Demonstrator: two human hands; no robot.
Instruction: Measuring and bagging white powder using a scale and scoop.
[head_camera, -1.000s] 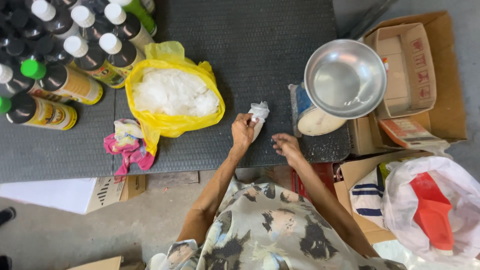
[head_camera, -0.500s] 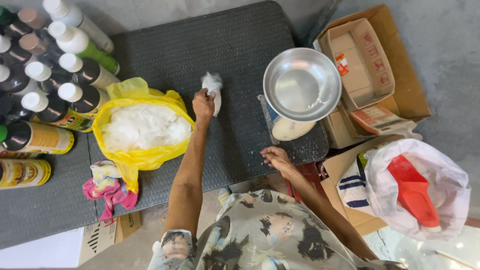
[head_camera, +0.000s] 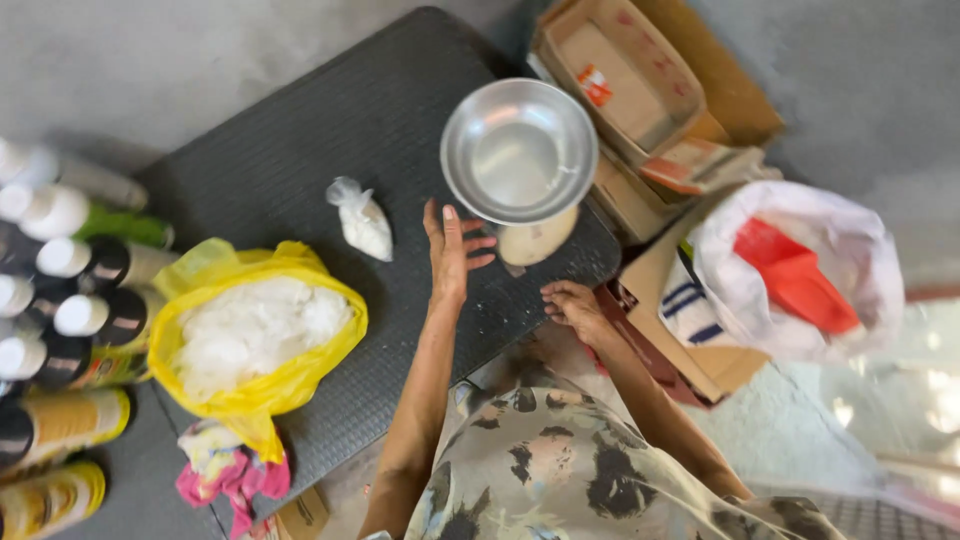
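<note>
My left hand (head_camera: 450, 250) is stretched over the dark mat-covered table (head_camera: 330, 120), fingers apart and holding nothing, just left of a round metal bowl (head_camera: 518, 150). A small tied clear bag of white powder (head_camera: 362, 220) lies on the mat to the left of that hand, apart from it. My right hand (head_camera: 575, 305) rests at the table's near edge, fingers loosely curled, holding nothing. Under the bowl sits a pale rounded object (head_camera: 538, 240). A yellow plastic bag (head_camera: 255, 340) full of white powder stands open at the left.
Several capped bottles (head_camera: 70, 310) line the left edge. A pink cloth (head_camera: 225, 470) lies below the yellow bag. Cardboard boxes (head_camera: 640, 90) sit at the right, with a white plastic bag holding something red (head_camera: 800, 270) beside them.
My left hand carried the small tied bag away from the table edge, set it down on the mat and let go. It has moved right toward the bowl. The camera view shifted.
</note>
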